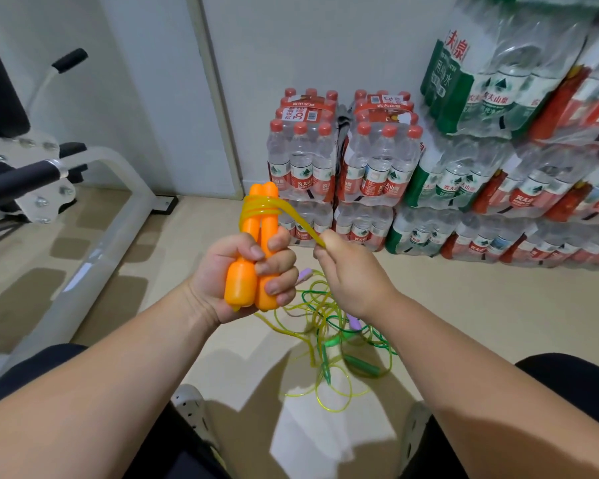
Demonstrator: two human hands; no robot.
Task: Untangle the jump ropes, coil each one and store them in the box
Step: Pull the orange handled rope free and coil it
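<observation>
My left hand [246, 274] grips two orange jump-rope handles [256, 236] side by side, upright, in front of me. A few turns of yellow cord [260, 207] are wound round their upper ends. My right hand [350, 274] pinches that cord and holds it taut to the right of the handles. On the floor below my hands lies a tangle of yellow and green cord [329, 337] with a green handle [362, 365] and purple handles [354, 321] in it. No box is in view.
Shrink-wrapped packs of water bottles [343, 167] are stacked along the back wall and up the right side. An exercise machine with a white frame [94, 236] fills the left. My knees and grey shoes [191, 406] are at the bottom.
</observation>
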